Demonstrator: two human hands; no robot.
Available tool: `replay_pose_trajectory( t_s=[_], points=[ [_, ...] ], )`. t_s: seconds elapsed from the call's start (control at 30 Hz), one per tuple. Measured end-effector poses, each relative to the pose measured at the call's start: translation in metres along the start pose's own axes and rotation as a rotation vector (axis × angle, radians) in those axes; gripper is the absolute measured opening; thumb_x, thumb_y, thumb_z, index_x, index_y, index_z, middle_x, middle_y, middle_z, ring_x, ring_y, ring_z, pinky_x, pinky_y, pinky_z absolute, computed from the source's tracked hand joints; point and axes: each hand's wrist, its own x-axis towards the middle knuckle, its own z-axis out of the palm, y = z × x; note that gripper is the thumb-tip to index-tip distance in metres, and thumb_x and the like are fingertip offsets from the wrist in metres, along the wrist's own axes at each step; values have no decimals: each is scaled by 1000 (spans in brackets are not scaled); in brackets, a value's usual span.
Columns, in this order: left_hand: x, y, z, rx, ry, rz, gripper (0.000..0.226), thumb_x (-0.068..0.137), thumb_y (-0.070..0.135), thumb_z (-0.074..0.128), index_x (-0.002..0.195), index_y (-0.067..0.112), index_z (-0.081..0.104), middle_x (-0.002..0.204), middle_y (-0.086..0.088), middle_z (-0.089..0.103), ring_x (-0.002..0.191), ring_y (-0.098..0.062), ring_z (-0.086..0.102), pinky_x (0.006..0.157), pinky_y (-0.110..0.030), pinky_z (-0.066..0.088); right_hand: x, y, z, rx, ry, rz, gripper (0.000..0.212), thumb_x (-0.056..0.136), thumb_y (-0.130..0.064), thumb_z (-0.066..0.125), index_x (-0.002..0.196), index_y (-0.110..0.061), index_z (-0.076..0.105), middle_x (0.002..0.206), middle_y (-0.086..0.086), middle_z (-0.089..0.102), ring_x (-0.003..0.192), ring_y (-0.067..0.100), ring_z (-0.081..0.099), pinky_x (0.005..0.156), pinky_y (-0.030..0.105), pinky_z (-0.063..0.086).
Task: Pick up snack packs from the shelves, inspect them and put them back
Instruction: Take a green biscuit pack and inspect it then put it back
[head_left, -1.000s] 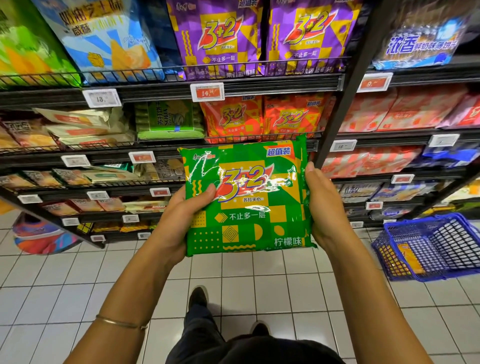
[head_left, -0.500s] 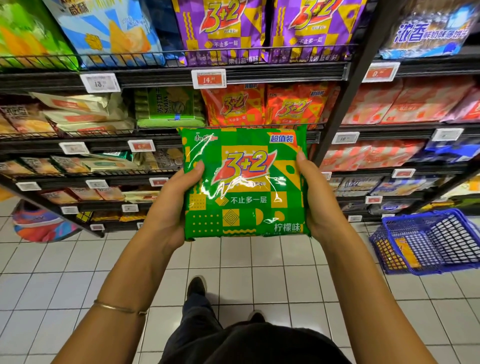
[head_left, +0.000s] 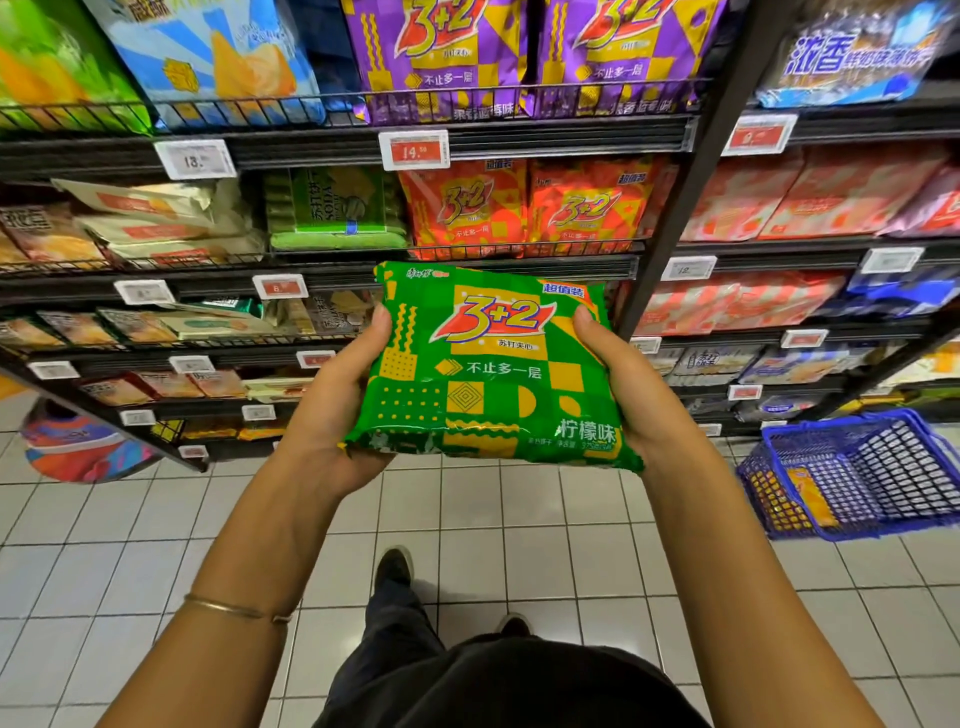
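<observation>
A person holds a green snack pack (head_left: 493, 364) with both hands, out in the air in front of the shelves (head_left: 519, 265) and above the white tile floor (head_left: 156, 545). The pack is not on any shelf. Its front faces up at the camera, with a big red and yellow "3+2" near the top and a little tilt down to the right. The left hand (head_left: 332, 410) grips the left edge of the pack. Its thumb lies on the front near the top left corner, and the palm cups the bottom left corner. The other fingers go under the pack, so they are hidden. The right hand (head_left: 634, 384) grips the right edge. Its thumb rests on the front near the top right corner, and its other fingers are hidden behind the pack too. Both hands are curled close around the pack, not spread wide. A thin gold bracelet (head_left: 234, 608) sits on the left arm. On the shelf just behind the pack stand orange 3+2 packs (head_left: 519, 208), and beside them, to the left, is a green soda cracker pack (head_left: 332, 208). On the top shelf are purple 3+2 packs (head_left: 519, 52). A blue shopping basket (head_left: 852, 473) sits on the floor at the right, near the bottom shelf edge.
</observation>
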Motion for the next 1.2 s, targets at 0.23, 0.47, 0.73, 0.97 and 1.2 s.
replay_pose_trajectory(
  t_s=[0.23, 0.47, 0.73, 0.97, 1.2],
  points=[
    [2, -4, -9, -142, -81, -76, 53, 89, 50, 72, 135, 22, 70, 138, -13, 68, 126, -39, 66, 103, -65, 50, -4, 0, -6, -2, -35, 33, 36, 95, -50, 66, 108, -20, 83, 119, 14, 77, 105, 33, 76, 89, 51, 62],
    [-1, -6, -16, 62, -24, -52, 50, 88, 43, 68, 133, 21, 70, 133, -13, 71, 119, -33, 71, 96, -53, 59, -9, -2, -9, -42, -84, -146, 49, 95, -34, 69, 139, -13, 61, 127, 13, 74, 112, 31, 74, 82, 41, 63],
    [-11, -10, -19, 428, 2, 148, 49, 89, 31, 71, 135, 20, 60, 126, -5, 75, 113, -26, 73, 100, -51, 54, -19, -6, -17, -244, -231, -306, 57, 82, -25, 79, 133, -28, 56, 125, -2, 75, 113, 21, 73, 83, 31, 61],
    [-14, -8, -14, 503, -25, 219, 55, 82, 37, 74, 133, 19, 59, 124, -1, 76, 113, -25, 74, 84, -35, 62, -13, 3, -14, -171, -127, -321, 51, 74, -26, 83, 121, -21, 62, 109, 0, 80, 97, 21, 78, 73, 32, 63],
    [-16, 2, -12, 319, -152, 210, 71, 87, 60, 71, 144, 20, 58, 137, -20, 66, 114, -34, 69, 87, -49, 59, -8, 10, -11, 286, -129, -255, 33, 86, -23, 71, 117, -13, 77, 114, 11, 78, 103, 28, 77, 85, 45, 63]
  ],
)
